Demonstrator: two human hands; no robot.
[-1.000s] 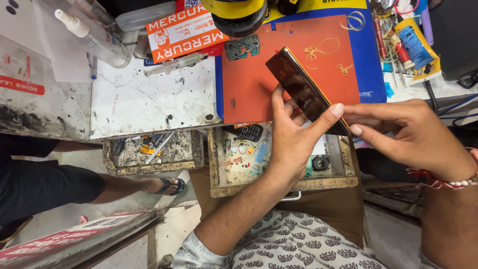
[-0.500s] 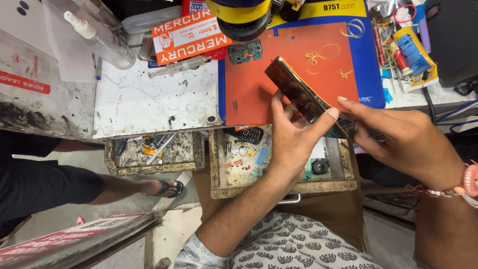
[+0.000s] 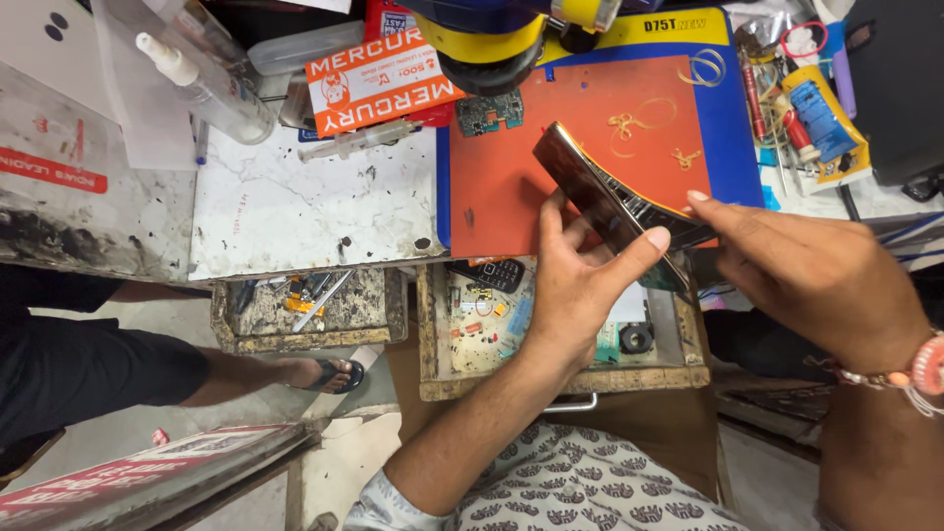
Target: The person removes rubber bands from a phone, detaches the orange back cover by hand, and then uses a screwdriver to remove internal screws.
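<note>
Phone (image 3: 605,197), dark and slim, is held up in the air over the orange work mat (image 3: 511,187), tilted so one long edge faces the person, which lets that edge be looked at and worked on. The left hand (image 3: 575,295) is clamped on it from below, thumb across the near face and fingers behind, so it acts as the steady support. The right hand (image 3: 806,275) comes in from the side with its fingers closed together on the phone's lower end, where a thin layer seems to stand a little away from the body; whether it pinches that layer or only presses on it cannot be told. Below the hands sits an open wooden drawer (image 3: 688,374) with small parts, close enough to catch anything dropped. A small circuit board (image 3: 489,111) lies at the top of the mat, out of the way. A squeeze bottle (image 3: 202,84) and a syringe (image 3: 359,141) rest by the white slab (image 3: 295,216) to the left, within easy reach
</note>
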